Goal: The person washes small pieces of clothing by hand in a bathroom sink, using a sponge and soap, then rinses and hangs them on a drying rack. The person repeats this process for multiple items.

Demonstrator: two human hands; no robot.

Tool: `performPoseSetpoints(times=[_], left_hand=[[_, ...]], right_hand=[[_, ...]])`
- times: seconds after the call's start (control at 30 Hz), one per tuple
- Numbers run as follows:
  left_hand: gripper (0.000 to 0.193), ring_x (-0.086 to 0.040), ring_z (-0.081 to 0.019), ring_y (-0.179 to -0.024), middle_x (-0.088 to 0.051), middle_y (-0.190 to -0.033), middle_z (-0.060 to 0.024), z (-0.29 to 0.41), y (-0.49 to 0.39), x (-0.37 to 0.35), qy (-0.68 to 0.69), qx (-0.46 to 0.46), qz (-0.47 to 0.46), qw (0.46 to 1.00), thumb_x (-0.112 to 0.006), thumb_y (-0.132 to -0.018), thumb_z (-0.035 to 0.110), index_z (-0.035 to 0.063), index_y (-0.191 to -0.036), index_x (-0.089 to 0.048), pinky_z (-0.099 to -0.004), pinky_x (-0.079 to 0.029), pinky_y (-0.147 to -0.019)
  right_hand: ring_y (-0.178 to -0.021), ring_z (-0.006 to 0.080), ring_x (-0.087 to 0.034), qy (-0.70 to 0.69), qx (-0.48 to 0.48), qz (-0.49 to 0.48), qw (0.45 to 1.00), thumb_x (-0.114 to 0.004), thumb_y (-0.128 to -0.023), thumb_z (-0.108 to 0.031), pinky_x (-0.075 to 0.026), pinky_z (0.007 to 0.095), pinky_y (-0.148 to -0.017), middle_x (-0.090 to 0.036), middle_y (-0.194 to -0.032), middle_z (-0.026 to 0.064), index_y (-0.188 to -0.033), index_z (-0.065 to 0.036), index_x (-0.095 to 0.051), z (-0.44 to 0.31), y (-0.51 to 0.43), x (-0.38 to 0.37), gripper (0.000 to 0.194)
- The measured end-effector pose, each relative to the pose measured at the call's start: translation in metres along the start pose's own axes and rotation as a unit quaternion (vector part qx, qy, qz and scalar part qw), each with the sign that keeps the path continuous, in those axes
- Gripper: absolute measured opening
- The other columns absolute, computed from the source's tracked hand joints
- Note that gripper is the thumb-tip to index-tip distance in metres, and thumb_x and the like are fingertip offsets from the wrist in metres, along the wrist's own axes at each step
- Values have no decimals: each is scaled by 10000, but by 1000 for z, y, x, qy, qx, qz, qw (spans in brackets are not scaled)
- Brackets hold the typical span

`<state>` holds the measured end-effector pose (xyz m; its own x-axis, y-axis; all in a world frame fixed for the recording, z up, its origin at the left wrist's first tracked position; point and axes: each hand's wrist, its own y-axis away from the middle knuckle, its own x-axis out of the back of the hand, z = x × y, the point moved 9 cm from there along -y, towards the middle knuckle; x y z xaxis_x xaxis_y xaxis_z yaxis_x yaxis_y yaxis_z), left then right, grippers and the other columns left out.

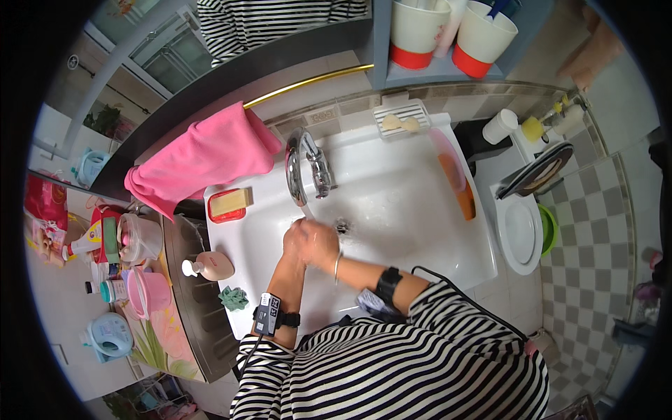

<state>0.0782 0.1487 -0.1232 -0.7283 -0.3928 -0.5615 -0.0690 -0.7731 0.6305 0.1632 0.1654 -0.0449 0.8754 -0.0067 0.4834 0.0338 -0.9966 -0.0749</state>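
Observation:
My right hand lies over my left hand, palms pressed together and wet. Their fingers overlap and blur, so the exact grip is hidden. No object shows between them. Both are below the spout of a chrome faucet, where a thin stream of water falls onto them. The white washbasin surrounds them, its drain just to the right of my right hand. Left on the rim sit a soap bar in a red dish, a pump bottle and a green rosette-shaped item.
A pink towel hangs from a gold rail behind the basin. Soap pieces rest in a striped dish at the back. On the right stand an orange-and-pink item and a toilet. Cups fill a shelf above.

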Motion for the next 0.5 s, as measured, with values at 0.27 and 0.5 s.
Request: performPoseSetpoints(times=[0.27, 0.5], left_hand=[[261, -498, -92, -749, -520, -864, -10, 55, 36, -39, -327, -271, 63, 903, -607, -834, 222, 65, -1015, -501, -226, -406, -676], [449, -517, -106, -622, -550, -785, -55, 13, 38, -18, -292, -20, 44, 955, -592, -840, 405, 25, -1059, -496, -234, -440, -515]], right_hand=[[-649, 224, -540, -597, -456, -86, 654, -449, -900, -444, -432, 336, -623, -583, -715, 106, -793, -4, -579, 100, 10, -89, 470], [-608, 348, -562, -198, -197, 106, 954, -540, -843, -363, -419, 407, -572, -574, -631, 198, -655, 20, -557, 76, -17, -8, 427]])
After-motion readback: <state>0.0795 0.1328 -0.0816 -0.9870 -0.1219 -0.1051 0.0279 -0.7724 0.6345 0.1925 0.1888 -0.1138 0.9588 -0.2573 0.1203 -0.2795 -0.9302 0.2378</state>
